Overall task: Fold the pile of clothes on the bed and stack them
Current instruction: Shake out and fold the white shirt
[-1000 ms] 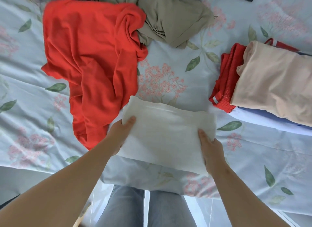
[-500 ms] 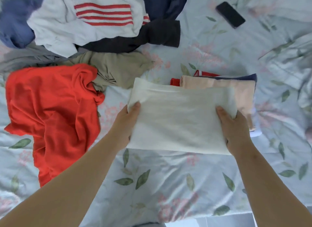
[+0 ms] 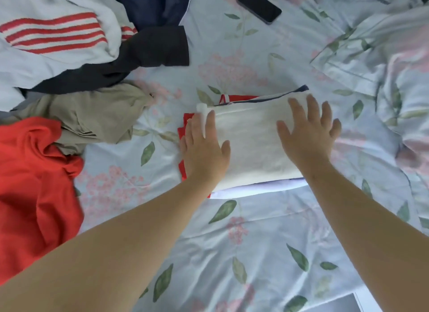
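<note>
A folded white garment [image 3: 253, 144] lies on top of the stack of folded clothes, whose red [image 3: 182, 130] and pale blue [image 3: 260, 188] layers peek out beneath it. My left hand [image 3: 204, 149] lies flat on the garment's left edge, fingers straight. My right hand [image 3: 308, 132] is spread open over its right part. The unfolded pile sits to the left: a red-orange garment [image 3: 34, 184], an olive one [image 3: 92, 116], a black one [image 3: 139, 56], a white one with red stripes [image 3: 53, 37] and a navy one [image 3: 151, 5].
A black phone [image 3: 258, 6] lies on the floral bedsheet [image 3: 232, 242] at the back. A rumpled floral duvet or pillow [image 3: 383, 67] fills the right side. The bed's near edge shows at the bottom right.
Both hands carried the folded white garment to the right, set it on the stack and let go; they now lie flat on top of it.
</note>
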A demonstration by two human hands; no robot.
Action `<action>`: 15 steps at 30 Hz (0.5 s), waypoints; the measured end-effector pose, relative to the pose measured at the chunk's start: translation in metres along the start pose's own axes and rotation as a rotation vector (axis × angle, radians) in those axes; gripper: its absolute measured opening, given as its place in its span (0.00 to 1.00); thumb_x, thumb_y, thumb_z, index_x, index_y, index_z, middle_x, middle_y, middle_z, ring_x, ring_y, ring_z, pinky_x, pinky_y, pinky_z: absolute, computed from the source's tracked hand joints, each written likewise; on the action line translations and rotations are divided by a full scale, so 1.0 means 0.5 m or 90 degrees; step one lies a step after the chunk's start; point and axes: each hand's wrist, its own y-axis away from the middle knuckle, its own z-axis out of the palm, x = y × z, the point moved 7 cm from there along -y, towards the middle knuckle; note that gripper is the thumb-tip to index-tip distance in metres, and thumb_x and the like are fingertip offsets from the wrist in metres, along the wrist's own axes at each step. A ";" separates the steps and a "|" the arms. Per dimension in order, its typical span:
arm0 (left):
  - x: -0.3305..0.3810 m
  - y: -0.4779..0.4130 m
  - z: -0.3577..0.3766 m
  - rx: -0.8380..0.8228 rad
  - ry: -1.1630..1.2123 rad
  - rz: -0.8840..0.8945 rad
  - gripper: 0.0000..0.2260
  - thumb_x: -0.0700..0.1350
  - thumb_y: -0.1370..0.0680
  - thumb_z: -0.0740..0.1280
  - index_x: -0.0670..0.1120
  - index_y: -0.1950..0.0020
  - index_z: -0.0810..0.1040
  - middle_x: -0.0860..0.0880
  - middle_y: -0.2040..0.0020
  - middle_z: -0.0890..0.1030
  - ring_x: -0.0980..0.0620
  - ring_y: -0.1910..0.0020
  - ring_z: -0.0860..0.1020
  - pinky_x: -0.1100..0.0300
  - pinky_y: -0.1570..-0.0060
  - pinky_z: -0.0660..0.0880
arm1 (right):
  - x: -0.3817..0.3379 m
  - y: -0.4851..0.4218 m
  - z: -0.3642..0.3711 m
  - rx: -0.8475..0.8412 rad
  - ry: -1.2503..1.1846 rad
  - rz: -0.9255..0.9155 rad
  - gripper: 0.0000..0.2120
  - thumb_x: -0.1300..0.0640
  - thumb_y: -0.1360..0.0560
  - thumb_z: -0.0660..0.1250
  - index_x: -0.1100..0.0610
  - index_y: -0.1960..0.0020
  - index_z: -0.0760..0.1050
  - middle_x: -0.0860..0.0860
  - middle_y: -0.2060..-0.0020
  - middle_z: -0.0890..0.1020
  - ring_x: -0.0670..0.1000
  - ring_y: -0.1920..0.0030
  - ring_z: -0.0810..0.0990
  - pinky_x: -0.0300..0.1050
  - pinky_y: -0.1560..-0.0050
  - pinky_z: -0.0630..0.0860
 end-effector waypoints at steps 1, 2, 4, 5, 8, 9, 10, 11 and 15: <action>0.028 0.002 -0.004 0.047 -0.071 0.086 0.29 0.55 0.20 0.55 0.52 0.22 0.48 0.47 0.22 0.47 0.44 0.23 0.45 0.46 0.27 0.45 | -0.019 0.000 0.024 -0.021 0.021 -0.036 0.26 0.42 0.21 0.52 0.44 0.24 0.52 0.50 0.23 0.48 0.59 0.24 0.43 0.65 0.29 0.43; 0.049 0.000 0.005 0.079 -0.127 0.156 0.27 0.57 0.21 0.52 0.52 0.22 0.51 0.47 0.22 0.48 0.43 0.23 0.46 0.43 0.27 0.44 | -0.029 -0.001 0.053 -0.051 0.041 -0.056 0.27 0.40 0.21 0.50 0.43 0.24 0.51 0.49 0.23 0.46 0.59 0.24 0.40 0.67 0.30 0.42; 0.066 -0.009 0.054 0.041 -0.206 0.222 0.28 0.59 0.22 0.46 0.53 0.23 0.52 0.48 0.21 0.48 0.43 0.23 0.45 0.41 0.28 0.41 | -0.020 -0.004 0.111 -0.112 0.056 -0.053 0.28 0.36 0.22 0.46 0.39 0.24 0.45 0.46 0.23 0.41 0.58 0.24 0.37 0.71 0.31 0.40; 0.062 -0.014 0.085 0.006 -0.228 0.225 0.28 0.60 0.23 0.44 0.54 0.23 0.52 0.49 0.21 0.47 0.43 0.23 0.45 0.41 0.29 0.38 | -0.008 -0.005 0.133 -0.123 0.049 -0.042 0.28 0.35 0.23 0.45 0.38 0.25 0.43 0.45 0.23 0.40 0.58 0.24 0.37 0.71 0.31 0.41; 0.053 -0.013 0.128 0.042 -0.228 0.253 0.28 0.61 0.23 0.46 0.54 0.25 0.60 0.48 0.23 0.57 0.41 0.24 0.53 0.40 0.29 0.41 | 0.023 -0.007 0.175 -0.104 0.025 -0.024 0.29 0.34 0.24 0.43 0.37 0.25 0.40 0.44 0.23 0.39 0.57 0.24 0.37 0.71 0.30 0.44; 0.050 -0.013 0.140 0.072 -0.232 0.274 0.27 0.61 0.23 0.49 0.54 0.25 0.62 0.47 0.24 0.60 0.40 0.25 0.56 0.39 0.29 0.44 | 0.030 -0.008 0.185 -0.091 0.022 -0.023 0.30 0.33 0.24 0.43 0.37 0.25 0.39 0.44 0.23 0.39 0.56 0.24 0.38 0.70 0.30 0.45; 0.049 -0.014 0.146 0.096 -0.231 0.290 0.26 0.60 0.22 0.50 0.53 0.26 0.63 0.47 0.24 0.62 0.39 0.25 0.57 0.39 0.30 0.46 | 0.034 -0.010 0.192 -0.076 0.013 -0.022 0.31 0.33 0.26 0.41 0.37 0.25 0.40 0.44 0.23 0.40 0.56 0.24 0.39 0.69 0.30 0.46; 0.048 -0.016 0.152 0.114 -0.233 0.302 0.26 0.60 0.22 0.51 0.53 0.26 0.63 0.46 0.25 0.62 0.39 0.25 0.58 0.38 0.30 0.47 | 0.038 -0.012 0.198 -0.062 0.001 -0.022 0.32 0.32 0.27 0.40 0.37 0.25 0.41 0.45 0.23 0.41 0.57 0.24 0.40 0.68 0.30 0.48; 0.061 -0.035 0.164 0.150 -0.220 0.325 0.25 0.59 0.22 0.53 0.53 0.26 0.64 0.46 0.25 0.64 0.39 0.26 0.59 0.36 0.30 0.51 | 0.051 -0.033 0.213 -0.027 -0.051 -0.013 0.34 0.32 0.30 0.40 0.38 0.24 0.46 0.46 0.23 0.46 0.57 0.23 0.43 0.66 0.30 0.51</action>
